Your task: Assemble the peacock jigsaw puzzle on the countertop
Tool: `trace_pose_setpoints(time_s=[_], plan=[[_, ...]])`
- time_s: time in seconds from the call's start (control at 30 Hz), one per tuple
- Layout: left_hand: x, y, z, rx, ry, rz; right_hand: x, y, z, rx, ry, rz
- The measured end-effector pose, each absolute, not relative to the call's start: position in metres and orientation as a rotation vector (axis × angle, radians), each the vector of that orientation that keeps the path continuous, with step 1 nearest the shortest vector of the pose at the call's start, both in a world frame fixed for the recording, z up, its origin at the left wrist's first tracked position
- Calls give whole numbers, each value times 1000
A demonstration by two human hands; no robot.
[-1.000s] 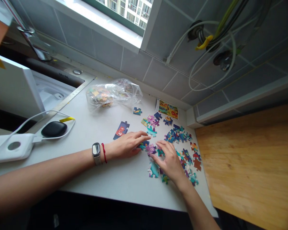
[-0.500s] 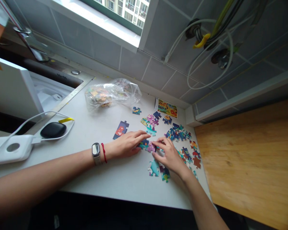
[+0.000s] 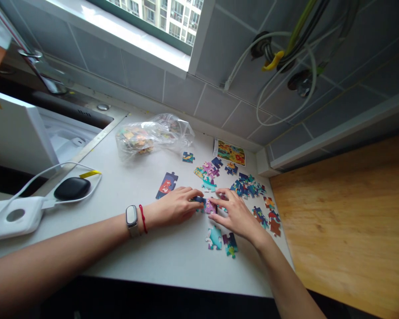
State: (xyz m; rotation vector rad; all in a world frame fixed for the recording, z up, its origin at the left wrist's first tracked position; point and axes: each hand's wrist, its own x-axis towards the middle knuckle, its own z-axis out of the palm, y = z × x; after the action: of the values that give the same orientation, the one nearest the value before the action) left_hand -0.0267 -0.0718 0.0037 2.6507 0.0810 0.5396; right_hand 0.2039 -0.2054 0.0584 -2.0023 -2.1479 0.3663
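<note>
Grey tiles line the wall behind a white counter (image 3: 142, 261), with daylight coming from the window (image 3: 179, 20) above. At the front middle of the counter lies the purple piece (image 3: 211, 206), between my two hands. With my right hand (image 3: 212, 208) I have it bracketed along its right side, forefinger at the upper edge and thumb at the lower. With my left hand (image 3: 201, 200) I cover part of a dark blue piece (image 3: 199, 202) just beside it; whether those fingertips pinch or merely rest there, I cannot tell, nor whether the two pieces interlock.

These look like thick card: light, stiff and flat, with a printed face that may be a little slick. I'd expect little weight to fight, so a soft pinch on the straighter edges should do, keeping off the knobs, which could bend or fray. Pressing down flat ought to suit them better than squeezing. Nearer me lie a turquoise piece (image 3: 214, 238) and a dark piece with a green knob (image 3: 230, 244); a loose heap (image 3: 248, 185) sits beyond my right hand.
</note>
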Motion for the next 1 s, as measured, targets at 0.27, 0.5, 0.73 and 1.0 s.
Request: trace_pose_setpoints(time_s=[0.27, 0.5, 0.73, 1.0], plan=[[-28, -76, 10, 2827, 7, 447, 194, -206, 49, -2032, -2013, 344], [-28, -74, 7, 2698, 80, 466, 198, -203, 47, -1966, -1934, 435], [-30, -66, 8, 2420, 183, 496, 206, -229, 45, -2008, -1854, 426], [-28, -67, 5, 2417, 195, 511, 217, -265, 37, -1990, -1836, 444]])
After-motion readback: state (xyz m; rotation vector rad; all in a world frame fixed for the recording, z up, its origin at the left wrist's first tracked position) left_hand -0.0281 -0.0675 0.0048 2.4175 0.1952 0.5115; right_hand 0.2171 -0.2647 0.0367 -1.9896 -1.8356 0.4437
